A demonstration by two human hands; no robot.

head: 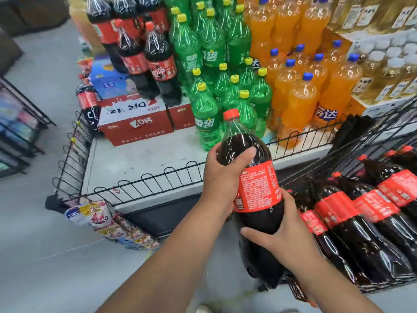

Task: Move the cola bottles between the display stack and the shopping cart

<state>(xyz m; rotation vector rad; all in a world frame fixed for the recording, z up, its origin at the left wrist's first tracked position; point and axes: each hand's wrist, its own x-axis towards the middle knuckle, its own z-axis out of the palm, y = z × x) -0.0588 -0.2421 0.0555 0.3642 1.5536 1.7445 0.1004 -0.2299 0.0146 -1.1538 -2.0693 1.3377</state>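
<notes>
Head view: left hand and right hand clasp the cola bottle, cap up toward display stack; bare platform beyond wire rail.

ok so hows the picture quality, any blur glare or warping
head view: wide-angle warp bows the black wire fence; the black side rack at left is smeared; white glare streaks the dark plastic cola bottle with red cap; left hand and right hand look fairly sharp

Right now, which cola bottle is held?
The centre bottle, gripped by left hand and right hand; others lie in the cart or stand on the display.
</notes>
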